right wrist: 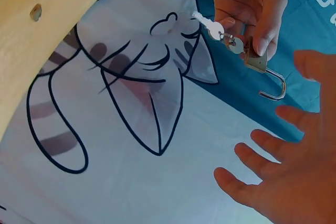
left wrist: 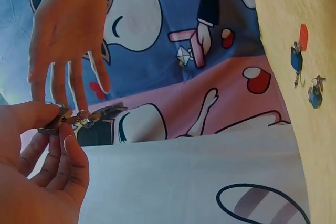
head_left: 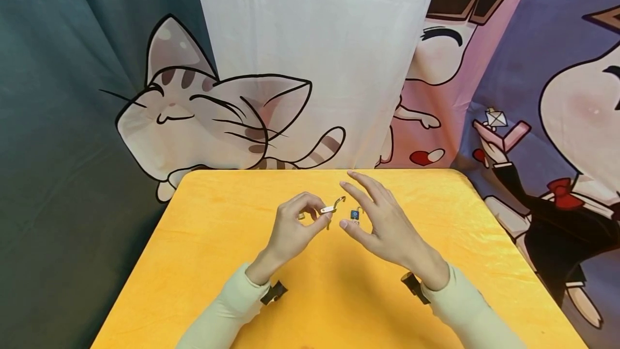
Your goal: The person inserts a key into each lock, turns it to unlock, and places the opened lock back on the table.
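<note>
Pinching hand: the left hand has thumb and fingers closed on the body of a metal padlock, its other fingers loosely bent.
Spread hand: the right hand is wide open, thumb well apart from the fingers, holding nothing; it sits near the padlock without touching it.
Metal padlock: raised above the yellow table, between the two hands and gripped by the left alone.
Shackle: the curved shackle stands open, one end free of the body, its bend pointing to the right hand's side.
Key: a pale key hangs on a small link at the padlock's other end, with a round silvery piece between.
Blue pieces: a blue padlock lies on the table near the right thumb; the left wrist view shows a red tag at one end of it, and a second blue piece just beside.
Brassy piece: a small brassy item shows through the left fingers' gap, too small to identify.
Sleeves: pale green sleeves, with a black wrist mount at each cuff.
Backdrop: cloth printed with a striped cat and cartoon figures.
</note>
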A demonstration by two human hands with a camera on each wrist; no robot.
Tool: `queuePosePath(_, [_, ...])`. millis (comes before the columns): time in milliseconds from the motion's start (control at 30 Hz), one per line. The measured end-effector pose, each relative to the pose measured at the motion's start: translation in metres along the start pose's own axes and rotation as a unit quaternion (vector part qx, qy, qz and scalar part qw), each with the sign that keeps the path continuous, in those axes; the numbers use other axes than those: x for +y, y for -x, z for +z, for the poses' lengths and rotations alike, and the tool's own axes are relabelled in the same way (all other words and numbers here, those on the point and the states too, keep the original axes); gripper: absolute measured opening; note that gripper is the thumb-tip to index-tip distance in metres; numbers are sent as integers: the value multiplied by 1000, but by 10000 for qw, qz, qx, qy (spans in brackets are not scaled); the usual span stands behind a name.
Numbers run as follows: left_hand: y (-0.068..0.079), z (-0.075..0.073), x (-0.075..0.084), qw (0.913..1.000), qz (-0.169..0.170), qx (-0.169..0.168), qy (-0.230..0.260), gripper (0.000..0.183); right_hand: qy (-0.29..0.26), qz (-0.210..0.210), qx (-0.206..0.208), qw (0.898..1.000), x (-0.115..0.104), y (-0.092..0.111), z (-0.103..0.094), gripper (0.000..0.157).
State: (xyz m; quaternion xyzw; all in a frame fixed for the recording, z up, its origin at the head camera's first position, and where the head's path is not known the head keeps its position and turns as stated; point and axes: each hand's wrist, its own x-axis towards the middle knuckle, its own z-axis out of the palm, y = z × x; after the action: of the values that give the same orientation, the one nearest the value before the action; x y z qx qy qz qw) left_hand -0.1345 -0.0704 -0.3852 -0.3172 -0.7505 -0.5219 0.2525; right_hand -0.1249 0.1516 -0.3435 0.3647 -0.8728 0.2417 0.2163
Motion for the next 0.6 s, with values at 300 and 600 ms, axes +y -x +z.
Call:
queuePosePath(300, [-1,7,-12,9899,-1290,-191,557,9,353,-304,-52,9989,0,3,-8,71])
queuePosePath(600, [4,19,-63,9496,-3010,-385,786,12,405,-408,-81,9983,5,8,-8,69])
